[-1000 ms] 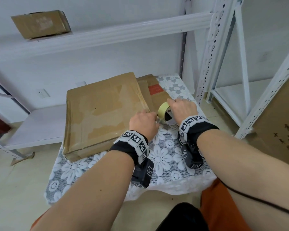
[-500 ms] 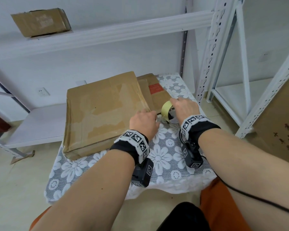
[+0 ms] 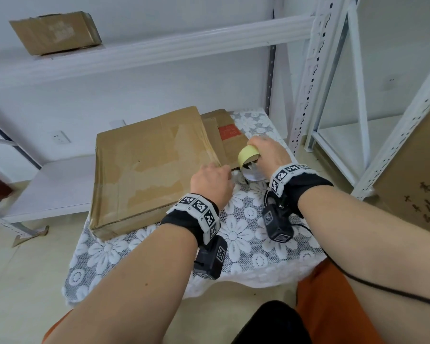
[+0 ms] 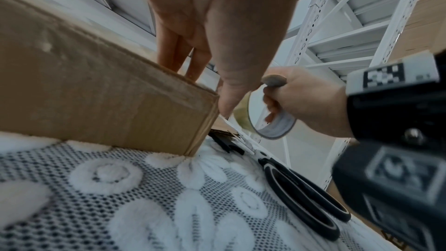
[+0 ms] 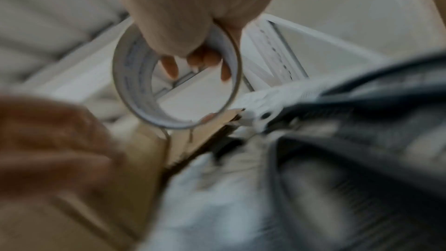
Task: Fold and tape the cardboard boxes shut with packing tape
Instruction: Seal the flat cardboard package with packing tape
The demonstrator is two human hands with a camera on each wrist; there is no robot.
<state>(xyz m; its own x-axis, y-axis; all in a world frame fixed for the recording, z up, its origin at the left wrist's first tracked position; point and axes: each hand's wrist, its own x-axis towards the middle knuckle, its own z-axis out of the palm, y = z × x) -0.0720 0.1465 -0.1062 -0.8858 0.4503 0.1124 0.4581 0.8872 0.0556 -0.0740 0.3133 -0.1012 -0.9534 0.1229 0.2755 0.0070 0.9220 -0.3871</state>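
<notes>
1. While the left hand [image 3: 210, 181] presses straight fingers onto the cardboard box [image 3: 144, 170] corner on the tabletop [image 3: 246, 234], keep it pinned.
2. Right hand [image 3: 268, 152] grips the tape roll [image 3: 248, 155] beside it; pull taut, evenly.

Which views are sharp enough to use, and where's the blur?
Head view: sharp, evenly lit, shelf posts bowed by the wide lens. Left wrist view: box and scissors crisp, wrist unit at the right edge smeared. Right wrist view: motion-blurred almost throughout; only the tape roll reads.
</notes>
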